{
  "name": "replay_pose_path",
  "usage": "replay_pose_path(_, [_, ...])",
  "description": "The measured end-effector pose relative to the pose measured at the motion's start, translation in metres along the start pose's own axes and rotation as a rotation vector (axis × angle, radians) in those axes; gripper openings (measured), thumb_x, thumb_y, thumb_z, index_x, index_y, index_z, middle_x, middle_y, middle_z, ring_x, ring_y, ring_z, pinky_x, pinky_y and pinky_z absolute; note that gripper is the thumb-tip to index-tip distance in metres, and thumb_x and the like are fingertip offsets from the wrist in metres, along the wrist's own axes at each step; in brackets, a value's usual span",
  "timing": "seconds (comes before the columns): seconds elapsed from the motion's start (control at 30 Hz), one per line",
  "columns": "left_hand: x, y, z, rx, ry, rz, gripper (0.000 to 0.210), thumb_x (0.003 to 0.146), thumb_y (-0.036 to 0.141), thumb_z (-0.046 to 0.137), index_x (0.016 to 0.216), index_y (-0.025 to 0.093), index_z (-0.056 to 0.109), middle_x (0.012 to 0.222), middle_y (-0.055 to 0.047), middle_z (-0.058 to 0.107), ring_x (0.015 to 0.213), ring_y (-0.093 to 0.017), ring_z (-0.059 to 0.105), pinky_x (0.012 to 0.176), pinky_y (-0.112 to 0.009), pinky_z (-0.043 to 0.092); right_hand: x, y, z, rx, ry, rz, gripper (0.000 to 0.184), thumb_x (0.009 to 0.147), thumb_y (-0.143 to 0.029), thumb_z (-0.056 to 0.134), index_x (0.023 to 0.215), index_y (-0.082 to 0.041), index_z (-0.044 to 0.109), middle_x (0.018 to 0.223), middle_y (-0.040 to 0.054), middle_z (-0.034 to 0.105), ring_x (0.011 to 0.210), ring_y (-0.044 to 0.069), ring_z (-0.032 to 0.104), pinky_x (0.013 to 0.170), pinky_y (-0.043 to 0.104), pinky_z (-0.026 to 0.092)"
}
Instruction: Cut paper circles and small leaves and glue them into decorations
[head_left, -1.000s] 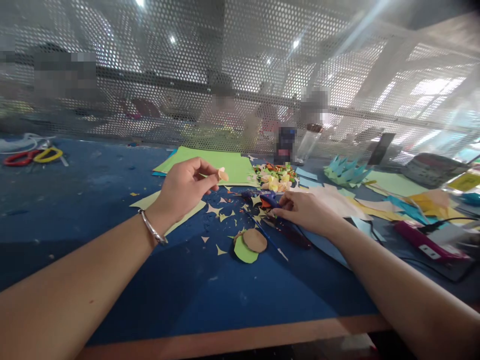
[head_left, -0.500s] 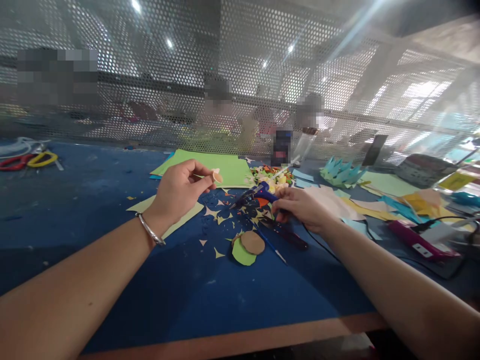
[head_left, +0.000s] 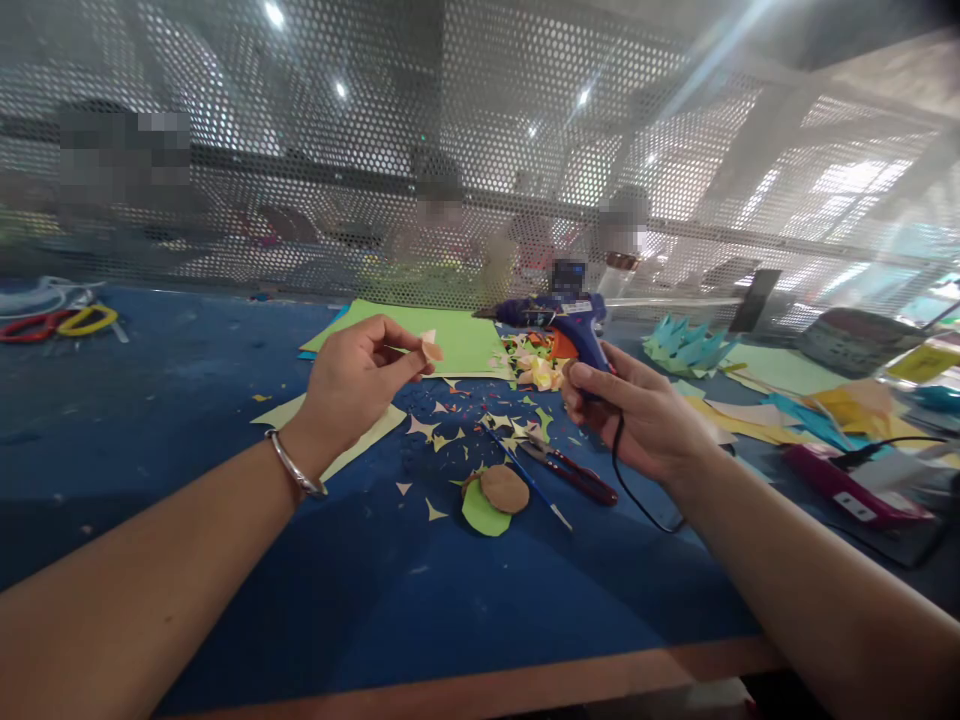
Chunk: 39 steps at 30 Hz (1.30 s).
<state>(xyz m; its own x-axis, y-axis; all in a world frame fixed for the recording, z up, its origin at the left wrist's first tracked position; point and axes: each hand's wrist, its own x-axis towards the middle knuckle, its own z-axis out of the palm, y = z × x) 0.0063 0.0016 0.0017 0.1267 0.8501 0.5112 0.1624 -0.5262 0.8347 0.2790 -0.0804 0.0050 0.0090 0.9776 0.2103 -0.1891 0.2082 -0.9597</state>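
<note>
Between the fingertips of my left hand [head_left: 364, 375] is a small curled piece of peach paper [head_left: 431, 346]. My right hand [head_left: 637, 415] grips the handle of a blue glue gun [head_left: 581, 335], its nozzle pointing left and a clear glue stick jutting out behind. A black cord hangs from the handle. Below lie brown and green paper discs [head_left: 504, 490], partly overlapping. Beside them are a thin blue brush-like tool [head_left: 529, 475] and dark-handled pliers or cutters [head_left: 574, 472]. Paper scraps [head_left: 442, 435] are scattered around.
Green paper sheets [head_left: 450, 330] lie behind my left hand. Scissors with red and yellow handles [head_left: 64, 322] are at far left. On the right stand a light-blue paper crown shape [head_left: 686, 347] and a magenta power strip [head_left: 855, 485]. A perforated metal screen [head_left: 300, 210] borders the table's back.
My right hand has raised the glue gun off the scrap-covered table and turned it level, uncovering the pliers or cutters beneath. My left hand with the paper piece has barely moved.
</note>
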Motion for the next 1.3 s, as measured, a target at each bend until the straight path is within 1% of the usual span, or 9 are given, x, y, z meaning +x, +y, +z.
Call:
replay_pose_path(0.1, [0.000,0.002,0.000,0.049,-0.037,-0.040,0.023,0.073,0.035,0.083,0.081,0.020,0.067,0.078,-0.005,0.078,0.072,-0.020,0.074,0.069,-0.031,0.059,-0.004,-0.003,0.001,-0.004,-0.030,0.010,0.025,0.077,-0.030,0.083,0.089,-0.022,0.062,0.075,-0.0028,0.058,0.064,0.011,0.054,0.056,0.022,0.045])
replay_pose_path(0.2, [0.000,0.002,0.000,0.050,-0.122,-0.061,0.017,0.072,0.027,0.082,0.079,0.021,0.067,0.076,-0.003,0.078,0.073,-0.020,0.074,0.069,-0.031,0.057,-0.007,-0.004,0.001,-0.025,-0.063,0.006,0.026,0.078,-0.030,0.082,0.091,-0.023,0.061,0.072,-0.0028,0.058,0.063,0.012,0.054,0.056,0.025,0.044])
replay_pose_path(0.37, [-0.001,-0.001,-0.002,0.004,-0.199,-0.035,0.013,0.074,0.021,0.080,0.078,0.024,0.068,0.080,-0.001,0.079,0.078,-0.022,0.075,0.071,-0.034,0.058,-0.010,-0.005,0.003,-0.037,-0.117,0.013,0.025,0.082,-0.034,0.079,0.086,-0.023,0.057,0.066,-0.0022,0.057,0.061,0.013,0.051,0.053,0.025,0.038])
replay_pose_path(0.57, [-0.001,-0.003,-0.003,-0.053,-0.262,-0.015,0.014,0.077,0.021,0.080,0.080,0.024,0.067,0.082,-0.002,0.079,0.082,-0.023,0.076,0.076,-0.037,0.059,-0.011,-0.002,0.010,0.014,-0.149,0.046,0.017,0.085,-0.027,0.075,0.083,-0.021,0.060,0.059,-0.0022,0.054,0.057,0.012,0.048,0.054,0.026,0.037])
replay_pose_path(0.63, [-0.001,-0.002,-0.002,-0.057,-0.265,0.000,0.014,0.077,0.020,0.080,0.078,0.024,0.067,0.082,-0.002,0.079,0.082,-0.023,0.076,0.078,-0.038,0.060,-0.011,-0.001,0.010,0.041,-0.152,0.043,0.014,0.084,-0.024,0.075,0.089,-0.020,0.063,0.059,-0.0027,0.054,0.056,0.012,0.048,0.055,0.026,0.037])
replay_pose_path(0.8, [-0.003,0.000,0.001,-0.028,-0.253,0.113,0.014,0.075,0.025,0.082,0.076,0.022,0.068,0.086,-0.004,0.077,0.084,-0.021,0.075,0.079,-0.036,0.061,-0.013,-0.002,0.010,0.083,-0.200,0.043,0.018,0.085,-0.021,0.074,0.102,-0.019,0.068,0.062,-0.0030,0.053,0.057,0.011,0.048,0.058,0.026,0.039])
replay_pose_path(1.07, [-0.004,0.005,0.001,0.023,-0.215,0.174,0.015,0.075,0.023,0.081,0.073,0.023,0.066,0.088,-0.002,0.077,0.077,-0.019,0.072,0.069,-0.032,0.057,-0.013,-0.001,0.011,0.048,-0.218,0.024,0.006,0.084,-0.022,0.069,0.084,-0.019,0.065,0.055,-0.0032,0.052,0.052,0.011,0.043,0.054,0.027,0.034])
replay_pose_path(1.17, [-0.005,0.007,0.001,0.014,-0.199,0.148,0.017,0.073,0.026,0.083,0.072,0.022,0.067,0.087,-0.003,0.077,0.075,-0.018,0.071,0.067,-0.032,0.056,-0.011,0.003,0.011,-0.054,-0.156,-0.016,0.011,0.082,-0.022,0.068,0.074,-0.020,0.060,0.052,-0.0031,0.052,0.050,0.012,0.043,0.051,0.027,0.031])
replay_pose_path(1.3, [-0.006,0.007,0.002,-0.015,-0.194,0.132,0.018,0.073,0.030,0.084,0.074,0.022,0.067,0.090,-0.004,0.077,0.080,-0.020,0.072,0.069,-0.032,0.057,-0.009,0.008,0.010,-0.184,-0.112,-0.025,0.021,0.080,-0.021,0.066,0.064,-0.021,0.052,0.050,-0.0033,0.052,0.049,0.011,0.043,0.050,0.027,0.032])
